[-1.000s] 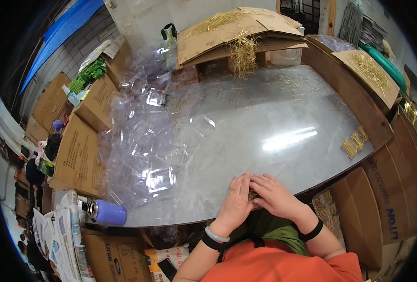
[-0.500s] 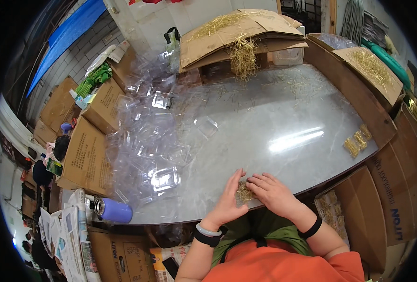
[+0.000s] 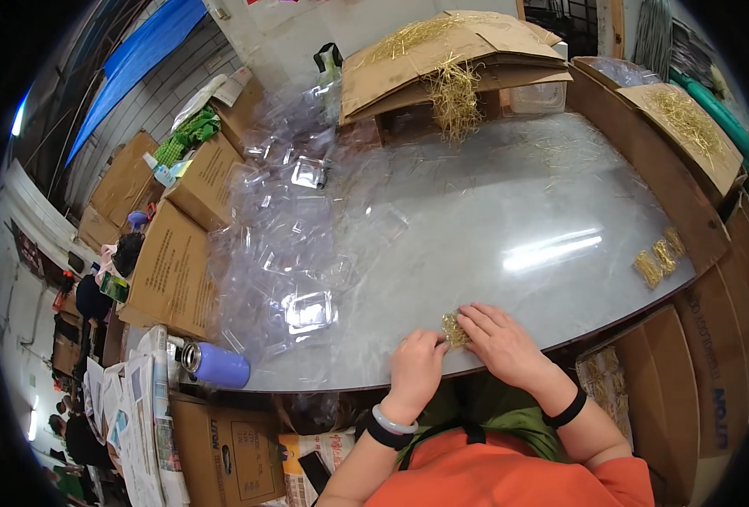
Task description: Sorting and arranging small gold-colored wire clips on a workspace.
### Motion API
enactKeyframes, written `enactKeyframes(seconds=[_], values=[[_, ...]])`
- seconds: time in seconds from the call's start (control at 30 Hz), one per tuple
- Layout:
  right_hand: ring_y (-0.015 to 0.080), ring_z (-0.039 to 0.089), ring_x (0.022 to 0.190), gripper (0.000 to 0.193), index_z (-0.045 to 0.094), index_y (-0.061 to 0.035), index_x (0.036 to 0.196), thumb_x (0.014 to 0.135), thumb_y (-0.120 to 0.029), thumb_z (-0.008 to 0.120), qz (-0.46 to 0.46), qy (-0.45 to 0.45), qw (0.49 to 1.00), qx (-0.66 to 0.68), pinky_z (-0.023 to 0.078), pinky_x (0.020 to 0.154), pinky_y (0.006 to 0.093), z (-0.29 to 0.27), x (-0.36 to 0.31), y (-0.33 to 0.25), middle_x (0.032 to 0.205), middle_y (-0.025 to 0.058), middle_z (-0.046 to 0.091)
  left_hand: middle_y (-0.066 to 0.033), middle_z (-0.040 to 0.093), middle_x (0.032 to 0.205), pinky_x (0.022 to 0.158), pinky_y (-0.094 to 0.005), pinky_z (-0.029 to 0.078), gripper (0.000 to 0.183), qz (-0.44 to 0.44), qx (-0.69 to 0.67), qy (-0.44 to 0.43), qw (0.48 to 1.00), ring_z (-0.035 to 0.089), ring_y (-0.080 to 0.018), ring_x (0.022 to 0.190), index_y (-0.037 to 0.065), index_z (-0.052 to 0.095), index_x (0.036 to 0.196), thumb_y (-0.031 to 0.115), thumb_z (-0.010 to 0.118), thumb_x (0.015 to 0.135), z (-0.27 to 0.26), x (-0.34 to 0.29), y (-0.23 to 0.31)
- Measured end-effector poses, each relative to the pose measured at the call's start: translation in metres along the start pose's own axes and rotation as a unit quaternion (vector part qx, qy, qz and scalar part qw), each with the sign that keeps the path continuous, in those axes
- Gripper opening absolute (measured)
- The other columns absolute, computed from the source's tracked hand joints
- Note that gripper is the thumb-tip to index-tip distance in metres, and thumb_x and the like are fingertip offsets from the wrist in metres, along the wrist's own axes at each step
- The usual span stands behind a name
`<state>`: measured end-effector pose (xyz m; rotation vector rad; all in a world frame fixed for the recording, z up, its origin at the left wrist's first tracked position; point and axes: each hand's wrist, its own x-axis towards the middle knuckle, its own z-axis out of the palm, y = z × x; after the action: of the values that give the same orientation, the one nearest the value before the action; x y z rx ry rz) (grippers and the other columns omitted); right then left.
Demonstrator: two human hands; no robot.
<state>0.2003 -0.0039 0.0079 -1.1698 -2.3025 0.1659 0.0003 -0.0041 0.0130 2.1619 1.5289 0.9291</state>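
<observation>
A small bundle of golden straw-like shreds lies at the table's near edge, between my hands. My left hand is closed, its fingertips pinching the bundle's left side. Flat against the right side rests my right hand, fingers stretched out together and partly covering the shreds. At the table's right end sit several finished-looking bundles of the same golden shreds, side by side.
Clear plastic boxes pile up on the left of the grey table. A purple bottle lies at the near left corner. Cardboard carrying loose golden shreds stands at the back; cardboard boxes line the left side.
My left hand has gone from spread fingers to a closed pinch at the bundle. My right hand stays beside it. The whole view has shifted slightly.
</observation>
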Motion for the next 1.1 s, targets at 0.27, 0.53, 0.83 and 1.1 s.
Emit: enactKeyframes(seconds=[0.27,0.53,0.83,1.1], values=[[0.0354,0.051,0.133,0.048,0.055,0.0018,0.134,0.091,-0.017,0.066,0.021,0.01,1.0,0.005,0.04,0.113,0.0469,-0.001,-0.001,0.001,0.139,0.0155,0.056,-0.0163,0.061,0.116,0.075,-0.0351,0.055,0.04,-0.049,-0.16,-0.051,0.985,0.065,-0.0243,0.086,-0.001,0.06,0.121,0.004,0.076,0.085,-0.003,0.0,-0.012],[0.0359,0.051,0.131,0.049,0.056,0.0015,0.134,0.091,-0.018,0.067,0.01,0.012,1.0,-0.003,0.041,0.112,0.0467,0.0,-0.003,0.006,0.137,0.0158,0.057,-0.0188,0.054,0.119,0.079,-0.0359,0.054,0.06,0.025,-0.069,-0.07,0.995,0.061,-0.0277,0.089,-0.002,0.055,0.132,0.004,0.082,0.078,0.008,0.018,0.003],[0.0369,0.052,0.131,0.042,0.058,0.002,0.129,0.088,-0.006,0.064,0.015,0.003,0.999,0.037,0.046,0.107,0.0445,0.007,-0.001,0.008,0.134,0.0169,0.059,-0.0172,0.055,0.119,0.078,-0.0328,0.056,0.055,0.021,-0.143,-0.08,0.986,0.063,-0.0231,0.086,-0.005,0.056,0.131,0.001,0.078,0.081,0.02,0.017,-0.012],[0.0358,0.058,0.124,0.041,0.062,-0.0016,0.125,0.084,-0.002,0.068,0.037,0.028,0.999,0.012,0.05,0.103,0.0432,-0.002,0.001,-0.005,0.127,0.013,0.064,-0.0138,0.071,0.087,0.067,-0.0346,0.054,0.019,-0.178,0.064,0.199,0.962,0.068,-0.0214,0.072,-0.001,0.072,0.103,0.014,0.074,0.09,-0.099,-0.052,-0.037]])
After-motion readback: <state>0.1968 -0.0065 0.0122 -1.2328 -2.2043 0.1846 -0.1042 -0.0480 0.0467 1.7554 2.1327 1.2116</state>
